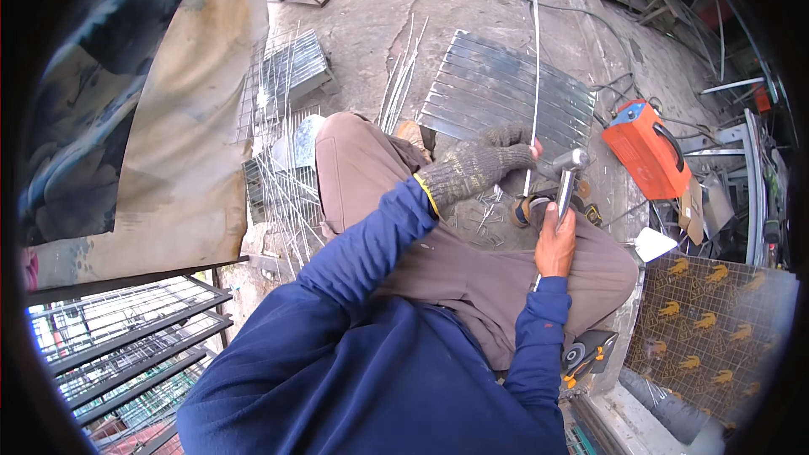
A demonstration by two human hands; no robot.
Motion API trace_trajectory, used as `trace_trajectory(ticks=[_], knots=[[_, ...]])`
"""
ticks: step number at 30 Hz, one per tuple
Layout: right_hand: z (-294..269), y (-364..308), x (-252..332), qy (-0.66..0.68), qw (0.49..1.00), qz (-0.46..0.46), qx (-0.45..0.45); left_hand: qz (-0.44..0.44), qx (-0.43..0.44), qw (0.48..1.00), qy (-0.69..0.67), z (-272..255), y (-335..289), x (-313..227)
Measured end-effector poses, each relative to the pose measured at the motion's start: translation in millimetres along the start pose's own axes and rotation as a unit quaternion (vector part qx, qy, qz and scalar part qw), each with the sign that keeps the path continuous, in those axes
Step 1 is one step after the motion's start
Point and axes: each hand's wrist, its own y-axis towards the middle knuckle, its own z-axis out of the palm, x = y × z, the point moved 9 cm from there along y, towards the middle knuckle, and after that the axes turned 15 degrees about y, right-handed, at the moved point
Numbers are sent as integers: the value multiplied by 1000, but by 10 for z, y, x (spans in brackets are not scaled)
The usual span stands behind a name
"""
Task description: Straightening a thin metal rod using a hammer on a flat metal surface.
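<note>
My left hand [482, 165], in a grey knitted glove with a yellow cuff edge, reaches across my lap. Its fingers are closed round a long thin metal rod [536, 50] that stretches away over the floor. Bare and lower down, my right hand [555, 246] grips a hammer [566, 190] by its shiny metal handle. The hammer's head is beside the left fingertips, close to the rod; I cannot tell whether they touch. Short cut metal pieces [487, 212] lie on the ground between my legs. Just past the glove is a dark slatted metal panel [497, 76].
An orange welding machine [647, 150] with cables stands to the right. Loose rods [403, 80] and wire mesh lie left of the panel, near a metal box [293, 69]. A hanging cloth [190, 109] fills the far left. A patterned brown board [708, 329] lies at lower right.
</note>
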Motion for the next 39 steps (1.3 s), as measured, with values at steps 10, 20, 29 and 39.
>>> trace_trajectory(ticks=[10, 20, 29, 39], knots=[[22, 4, -88, 11, 1000, 23, 4, -13, -60, 712, 700, -1942, 141, 473], [-19, -39, 83, -33, 999, -1, -13, -80, -109, 862, 488, -2405, -161, 814], [-4, -136, -294, 225, 969, 105, -2, -112, -42, 899, 420, -2245, -57, 798], [-225, -249, -130, 367, 923, 78, -91, -165, 7, 890, 425, -2250, -33, 1023]])
